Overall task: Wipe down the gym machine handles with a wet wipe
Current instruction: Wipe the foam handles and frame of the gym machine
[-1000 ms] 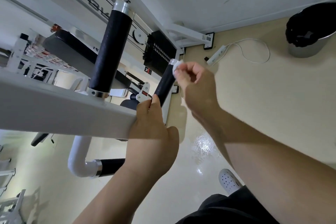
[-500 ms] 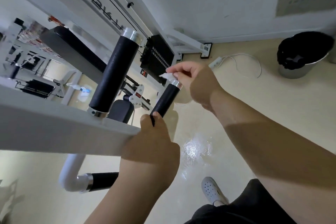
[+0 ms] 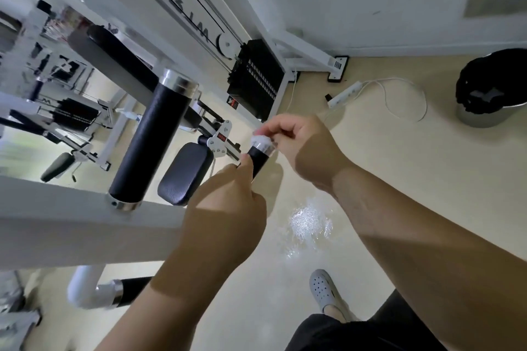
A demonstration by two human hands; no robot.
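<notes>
The right hand's fingers (image 3: 275, 129) are curled in and pinch the wet wipe (image 3: 260, 142), a small white wad pressed over the metal end cap of the short handle (image 3: 257, 162) – a fingertip hold that suits working round the rim of a narrow cap. Behind them the right hand (image 3: 302, 148) comes in from the side, so the wrist has room to twist. Lower on the same black grip the left hand (image 3: 225, 208) is closed round the shaft, thumb tip against the rubber, likely to steady the bar against the rubbing. By my reading the job now is the tip of this handle, and the shaft under the left palm cannot be reached until that hand shifts. Further out stand the thicker upright handle (image 3: 148, 139), rising from the white frame beam (image 3: 71, 231), and a third grip (image 3: 134, 291) low on a curved white tube – whether either has been wiped cannot be told. Beyond lie the seat pad (image 3: 185, 174), the weight stack (image 3: 255, 85), a power strip (image 3: 343, 94) and a lined bin (image 3: 493, 88) on the floor (image 3: 370, 165).
</notes>
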